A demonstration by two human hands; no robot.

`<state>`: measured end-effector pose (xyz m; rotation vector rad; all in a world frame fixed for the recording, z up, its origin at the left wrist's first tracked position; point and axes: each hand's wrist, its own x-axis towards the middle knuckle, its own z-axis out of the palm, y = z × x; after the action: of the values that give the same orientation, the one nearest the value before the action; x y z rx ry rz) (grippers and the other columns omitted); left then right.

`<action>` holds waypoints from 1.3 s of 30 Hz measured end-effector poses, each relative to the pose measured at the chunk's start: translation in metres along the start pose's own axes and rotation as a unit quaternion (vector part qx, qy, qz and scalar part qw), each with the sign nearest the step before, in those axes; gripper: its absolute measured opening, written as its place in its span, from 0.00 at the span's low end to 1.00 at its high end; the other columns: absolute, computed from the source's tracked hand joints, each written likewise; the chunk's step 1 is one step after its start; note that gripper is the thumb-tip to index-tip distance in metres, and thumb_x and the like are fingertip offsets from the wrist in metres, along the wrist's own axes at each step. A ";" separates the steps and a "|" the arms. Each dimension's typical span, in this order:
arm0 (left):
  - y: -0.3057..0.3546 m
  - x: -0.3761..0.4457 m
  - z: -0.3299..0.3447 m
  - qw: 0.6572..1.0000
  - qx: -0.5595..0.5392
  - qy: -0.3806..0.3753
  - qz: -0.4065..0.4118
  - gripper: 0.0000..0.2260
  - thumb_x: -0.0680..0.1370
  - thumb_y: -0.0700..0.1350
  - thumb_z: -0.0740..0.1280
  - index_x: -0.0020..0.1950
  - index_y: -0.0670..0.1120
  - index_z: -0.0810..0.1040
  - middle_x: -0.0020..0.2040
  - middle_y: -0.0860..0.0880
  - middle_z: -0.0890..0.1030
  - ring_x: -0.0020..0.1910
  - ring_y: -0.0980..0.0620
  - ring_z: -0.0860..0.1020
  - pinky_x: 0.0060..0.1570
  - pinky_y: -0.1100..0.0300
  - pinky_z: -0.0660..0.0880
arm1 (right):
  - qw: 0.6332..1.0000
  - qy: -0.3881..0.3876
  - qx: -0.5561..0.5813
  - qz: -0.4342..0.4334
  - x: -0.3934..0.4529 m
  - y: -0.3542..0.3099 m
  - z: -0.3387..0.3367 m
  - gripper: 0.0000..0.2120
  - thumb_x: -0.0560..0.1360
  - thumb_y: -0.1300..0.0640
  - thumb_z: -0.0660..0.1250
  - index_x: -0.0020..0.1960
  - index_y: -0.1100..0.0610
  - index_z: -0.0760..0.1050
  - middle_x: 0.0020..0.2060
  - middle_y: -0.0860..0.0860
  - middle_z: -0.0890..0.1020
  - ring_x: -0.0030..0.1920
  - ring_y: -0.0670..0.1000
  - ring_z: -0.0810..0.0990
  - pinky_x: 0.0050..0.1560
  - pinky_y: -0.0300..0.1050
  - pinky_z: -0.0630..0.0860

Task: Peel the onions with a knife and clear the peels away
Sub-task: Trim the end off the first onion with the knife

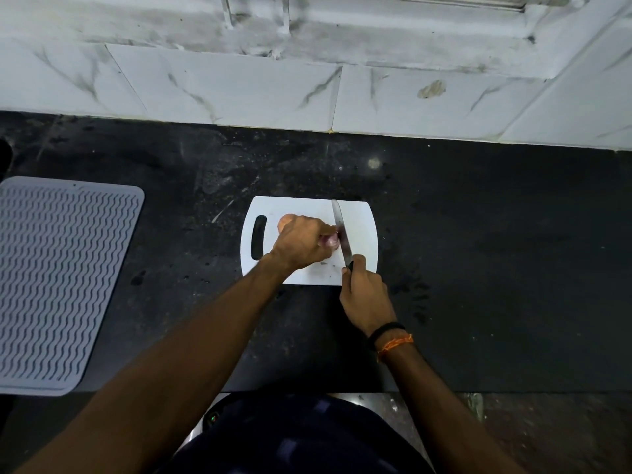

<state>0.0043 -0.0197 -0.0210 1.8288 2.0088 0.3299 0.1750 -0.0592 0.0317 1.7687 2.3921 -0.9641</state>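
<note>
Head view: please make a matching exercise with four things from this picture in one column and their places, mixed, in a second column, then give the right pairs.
Things:
1. knife
2. onion
3. ribbed grey mat
4. white cutting board

Places:
A. far left on the counter
B. in the grip of the left hand
C. in the middle of the dark counter
D. handle in the right hand, blade against the onion

Pairs: 1-D, 2-B, 3-A, 4-C

purple onion [330, 239] on the white cutting board [359, 230], mostly hidden, knife [342, 234] blade pressed against its right end, second onion [285, 221] just behind
</note>
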 end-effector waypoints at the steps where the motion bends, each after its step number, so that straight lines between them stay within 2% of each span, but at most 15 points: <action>1: 0.001 0.001 -0.001 1.000 0.005 -0.005 0.001 0.17 0.80 0.58 0.65 0.65 0.53 0.82 0.58 0.52 0.85 0.59 0.48 0.81 0.64 0.47 0.71 | 1.000 0.000 0.002 0.003 0.000 0.000 0.000 0.12 0.85 0.54 0.55 0.65 0.59 0.65 0.57 0.58 0.80 0.53 0.57 0.81 0.55 0.51 0.78; 6: -0.002 0.002 0.002 1.000 -0.002 0.002 0.004 0.16 0.80 0.57 0.65 0.63 0.52 0.83 0.55 0.52 0.86 0.55 0.48 0.82 0.63 0.50 0.71 | 1.000 0.001 0.020 0.011 0.000 -0.002 0.002 0.12 0.85 0.54 0.56 0.65 0.59 0.65 0.57 0.58 0.80 0.52 0.57 0.82 0.56 0.51 0.79; 9: -0.003 0.002 0.000 1.000 -0.009 0.015 0.011 0.14 0.80 0.54 0.66 0.62 0.50 0.84 0.53 0.52 0.86 0.54 0.50 0.81 0.59 0.57 0.63 | 0.999 0.004 0.031 0.016 0.001 -0.004 0.004 0.11 0.85 0.54 0.56 0.64 0.59 0.65 0.56 0.58 0.81 0.51 0.57 0.82 0.53 0.50 0.80; 11: -0.002 0.002 -0.001 1.000 -0.026 0.012 0.006 0.15 0.80 0.51 0.68 0.64 0.48 0.83 0.55 0.50 0.86 0.55 0.50 0.81 0.55 0.63 0.56 | 0.999 -0.004 0.028 0.025 0.003 -0.006 0.004 0.11 0.85 0.55 0.56 0.64 0.59 0.65 0.55 0.58 0.81 0.50 0.57 0.82 0.52 0.48 0.79; 13: -0.001 0.001 0.001 0.999 -0.039 0.020 0.008 0.15 0.80 0.50 0.68 0.65 0.47 0.82 0.57 0.50 0.85 0.56 0.50 0.80 0.54 0.65 0.53 | 0.999 -0.008 0.019 0.026 0.005 -0.008 0.003 0.11 0.84 0.56 0.56 0.64 0.60 0.65 0.55 0.59 0.81 0.51 0.58 0.82 0.52 0.49 0.79; 16: 0.001 0.000 0.004 0.997 -0.069 0.018 0.009 0.15 0.80 0.49 0.69 0.64 0.45 0.82 0.57 0.48 0.85 0.54 0.50 0.81 0.55 0.64 0.57 | 1.000 -0.006 0.005 0.016 0.009 -0.009 0.000 0.10 0.84 0.58 0.55 0.62 0.62 0.65 0.54 0.62 0.81 0.51 0.62 0.81 0.52 0.54 0.76; 19: -0.001 -0.001 0.005 0.995 -0.092 0.027 0.006 0.14 0.79 0.49 0.70 0.62 0.45 0.84 0.53 0.49 0.86 0.51 0.50 0.82 0.52 0.64 0.61 | 1.000 -0.013 0.001 0.019 0.009 -0.010 -0.001 0.11 0.84 0.58 0.55 0.63 0.62 0.65 0.54 0.62 0.81 0.52 0.62 0.81 0.50 0.52 0.76; 22: -0.004 0.000 0.005 0.996 -0.077 0.032 0.010 0.13 0.78 0.52 0.71 0.58 0.48 0.86 0.50 0.51 0.87 0.48 0.49 0.82 0.59 0.53 0.67 | 1.000 -0.020 0.002 0.023 0.004 -0.008 0.000 0.12 0.84 0.57 0.56 0.64 0.61 0.64 0.55 0.61 0.81 0.52 0.60 0.82 0.54 0.52 0.79; 23: -0.004 0.000 0.005 0.997 -0.076 0.032 0.010 0.13 0.78 0.52 0.71 0.58 0.48 0.86 0.49 0.50 0.87 0.48 0.49 0.83 0.58 0.53 0.69 | 0.999 -0.023 0.003 0.024 0.004 -0.008 -0.001 0.11 0.84 0.57 0.56 0.64 0.61 0.64 0.55 0.61 0.81 0.51 0.59 0.82 0.54 0.52 0.80; 25: -0.002 0.001 0.002 0.997 -0.073 0.037 0.017 0.13 0.78 0.52 0.71 0.58 0.48 0.86 0.50 0.50 0.87 0.48 0.50 0.83 0.53 0.57 0.70 | 0.999 -0.023 0.003 0.022 0.011 -0.011 -0.003 0.10 0.84 0.57 0.56 0.63 0.61 0.65 0.54 0.61 0.81 0.51 0.61 0.82 0.53 0.53 0.79; 28: -0.001 0.002 0.001 0.996 -0.074 0.044 0.025 0.12 0.78 0.51 0.71 0.58 0.48 0.86 0.50 0.50 0.87 0.49 0.50 0.83 0.46 0.63 0.65 | 0.999 -0.023 0.002 0.029 0.020 -0.016 -0.006 0.11 0.84 0.56 0.55 0.63 0.60 0.65 0.54 0.62 0.80 0.52 0.62 0.81 0.52 0.55 0.78; 29: -0.001 0.003 0.000 0.996 -0.078 0.044 0.025 0.12 0.78 0.51 0.71 0.58 0.48 0.86 0.50 0.50 0.87 0.49 0.50 0.83 0.45 0.64 0.66 | 0.999 -0.025 0.000 0.029 0.020 -0.016 -0.006 0.11 0.84 0.56 0.55 0.64 0.60 0.64 0.54 0.62 0.80 0.52 0.61 0.81 0.52 0.54 0.77; 33: -0.003 0.004 -0.001 0.997 -0.071 0.039 0.020 0.13 0.77 0.52 0.72 0.57 0.48 0.86 0.50 0.50 0.87 0.48 0.50 0.83 0.54 0.55 0.76 | 0.999 -0.033 -0.006 0.027 0.006 -0.009 -0.002 0.11 0.84 0.57 0.56 0.64 0.61 0.64 0.54 0.60 0.81 0.51 0.60 0.82 0.51 0.51 0.78; 37: -0.002 0.001 0.004 0.994 -0.086 0.055 0.037 0.10 0.76 0.49 0.73 0.54 0.46 0.87 0.47 0.49 0.87 0.44 0.51 0.83 0.52 0.53 0.76 | 0.999 -0.030 0.002 0.033 0.022 -0.016 -0.005 0.12 0.84 0.57 0.56 0.65 0.61 0.64 0.55 0.62 0.80 0.53 0.62 0.80 0.54 0.54 0.77; 39: -0.005 0.001 0.005 0.992 -0.107 0.058 0.028 0.10 0.75 0.49 0.74 0.53 0.46 0.88 0.46 0.49 0.87 0.43 0.51 0.84 0.52 0.52 0.77 | 0.999 -0.032 -0.007 0.033 0.021 -0.017 -0.004 0.13 0.84 0.57 0.56 0.66 0.61 0.64 0.56 0.62 0.80 0.53 0.61 0.80 0.54 0.53 0.76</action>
<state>0.0017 -0.0198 -0.0280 1.7701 1.9138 0.6554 0.1535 -0.0418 0.0356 1.7715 2.2822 -0.9793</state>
